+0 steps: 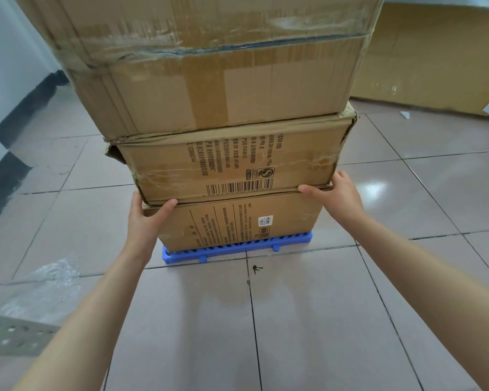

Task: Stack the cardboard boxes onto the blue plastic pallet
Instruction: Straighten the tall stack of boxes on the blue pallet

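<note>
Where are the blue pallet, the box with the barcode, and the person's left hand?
blue pallet (237,245): head view, front slatted edge.
box with the barcode (232,162): head view, printed front face.
left hand (144,221): head view, back of the hand.

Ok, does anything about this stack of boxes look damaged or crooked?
Yes. The middle box is torn and crushed at its upper corners. The top box overhangs it to the left, with wrinkled tape. Both hands, left hand and right hand, grip the lower corners of the middle box.
</note>
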